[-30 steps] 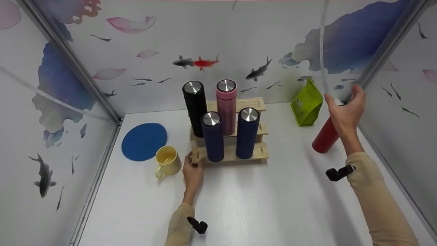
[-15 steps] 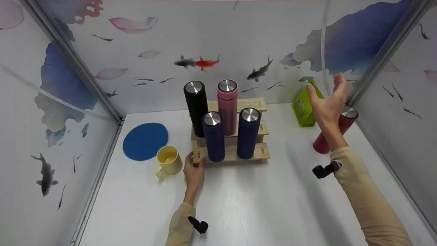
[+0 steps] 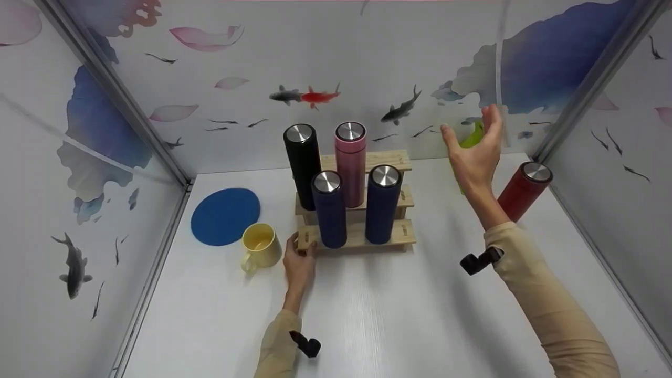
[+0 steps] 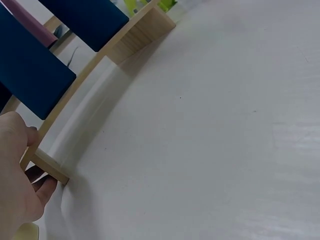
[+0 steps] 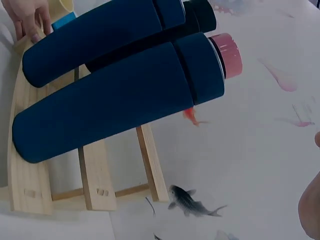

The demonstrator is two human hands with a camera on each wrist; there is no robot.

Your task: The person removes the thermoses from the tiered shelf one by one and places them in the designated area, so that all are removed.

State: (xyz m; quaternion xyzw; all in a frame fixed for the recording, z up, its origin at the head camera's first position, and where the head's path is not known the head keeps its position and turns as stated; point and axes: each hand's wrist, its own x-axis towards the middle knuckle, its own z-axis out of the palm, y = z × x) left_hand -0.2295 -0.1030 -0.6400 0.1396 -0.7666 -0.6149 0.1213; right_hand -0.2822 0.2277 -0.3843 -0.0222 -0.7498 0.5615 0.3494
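I count five metal-capped cylindrical bottles [image 3: 330,218], one wooden rack [image 3: 357,237], one yellow mug [image 3: 268,249], one blue disc [image 3: 226,216], perhaps one green bag [image 3: 474,136].

Head camera: high, facing forward and down; table [image 3: 362,315] seen wide. Left wrist: low, close by the left hand [image 4: 20,170], frame tilted, looking along the front of the wooden stand [image 3: 356,236]. Right wrist: close, turned sideways, facing the stand. Both wrist views share the two blue bottles [image 5: 115,102].
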